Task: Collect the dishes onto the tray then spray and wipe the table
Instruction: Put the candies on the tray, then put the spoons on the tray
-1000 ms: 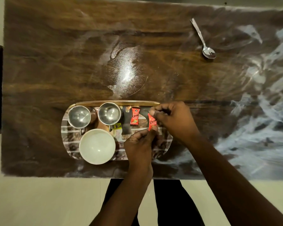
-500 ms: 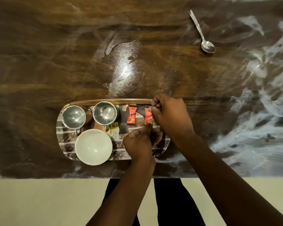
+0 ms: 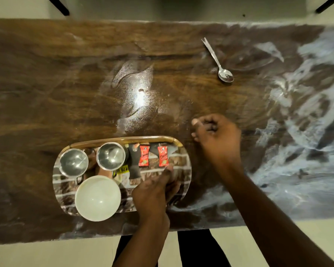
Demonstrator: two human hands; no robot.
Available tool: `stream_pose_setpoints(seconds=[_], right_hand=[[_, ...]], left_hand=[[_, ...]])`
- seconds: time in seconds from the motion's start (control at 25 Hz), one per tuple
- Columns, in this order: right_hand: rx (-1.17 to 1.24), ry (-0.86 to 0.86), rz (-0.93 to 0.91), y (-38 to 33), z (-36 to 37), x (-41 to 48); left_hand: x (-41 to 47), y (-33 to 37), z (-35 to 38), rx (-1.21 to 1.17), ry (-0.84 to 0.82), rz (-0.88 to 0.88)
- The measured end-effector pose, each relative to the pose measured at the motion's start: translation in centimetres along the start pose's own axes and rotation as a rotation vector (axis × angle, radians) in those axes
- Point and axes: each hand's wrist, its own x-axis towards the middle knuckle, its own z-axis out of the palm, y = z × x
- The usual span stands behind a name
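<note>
1. My left hand (image 3: 154, 191) rests open on the tray (image 3: 185, 182), fingertips touching a sachet (image 3: 163, 157).
2. My right hand (image 3: 217, 135), loosely curled and empty, hovers beside the tray.
3. Collecting continues: the spoon (image 3: 218, 61) lies well apart, needing a far reach.

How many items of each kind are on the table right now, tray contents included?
Steel cups: 2
White bowl: 1
Red sachets: 2
Spoon: 1, off the tray
Tray: 1
Total: 7
</note>
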Motion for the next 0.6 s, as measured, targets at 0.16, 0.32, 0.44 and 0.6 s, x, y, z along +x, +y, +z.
stream_pose_setpoints(seconds=[0.16, 0.32, 0.44, 0.6], right_hand=[[0.583, 0.216, 0.365, -0.5, -3.1, 8.5], [0.591, 0.189, 0.41, 0.5, -3.5, 15.0], [0.553, 0.187, 0.396, 0.7, -3.3, 17.2], [0.53, 0.15, 0.372, -0.4, -4.2, 16.4]], left_hand=[[-0.7, 0.6, -0.3, 0.107, -0.036, 0.032], [-0.8, 2.3, 1.9, 0.152, -0.107, 0.182], [-0.7, 3.9, 4.3, 0.139, -0.178, 0.253], [-0.9, 5.7, 7.3, 0.141, -0.286, 0.329]])
